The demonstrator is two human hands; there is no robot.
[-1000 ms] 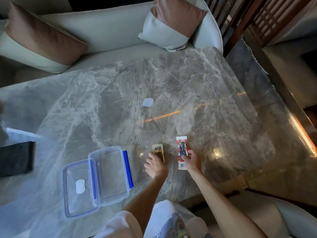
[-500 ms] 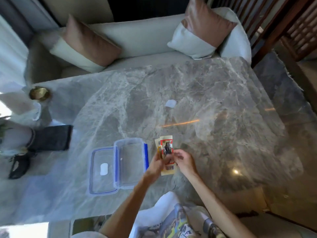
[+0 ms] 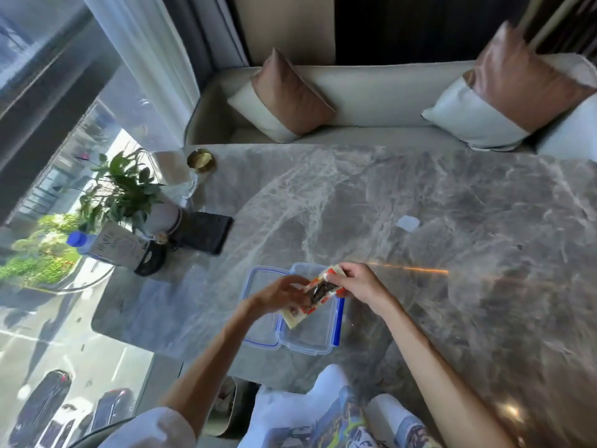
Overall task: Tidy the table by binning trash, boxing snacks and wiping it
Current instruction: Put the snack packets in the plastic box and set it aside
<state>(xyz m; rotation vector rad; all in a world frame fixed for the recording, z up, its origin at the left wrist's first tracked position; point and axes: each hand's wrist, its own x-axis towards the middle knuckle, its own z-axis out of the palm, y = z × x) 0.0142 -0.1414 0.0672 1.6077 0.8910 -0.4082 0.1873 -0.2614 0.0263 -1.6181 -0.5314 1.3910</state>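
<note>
A: Position of the snack packets?

B: Both hands hold the packets (image 3: 318, 294) together, raised over the open box (image 3: 310, 337). They do not appear to touch it. How many packets are in the stack cannot be told; they overlap.

A: Orientation?

B: Long axis runs diagonally, from lower left to upper right. The upper end points away from the person, toward the right hand (image 3: 358, 282); the lower, pale end hangs toward the box floor. The printed face is up, red and white with a dark centre.

A: Grip?

B: Left hand (image 3: 279, 294) pinches the left edge near mid-length, fingers closed on the wrapper. Right hand is closed on the upper end, thumb on top.

A: The box?

B: Clear plastic, blue clips, standing on the marble table (image 3: 420, 205) near its front edge. Its lid (image 3: 261, 328) lies open just to the left, touching the box.

A: Anything else on the table?

B: A small white scrap (image 3: 408, 223) well away to the right, beyond the hands. A dark cloth (image 3: 205, 232), a plant (image 3: 124, 189) and a bottle (image 3: 106, 247) at the far left
</note>
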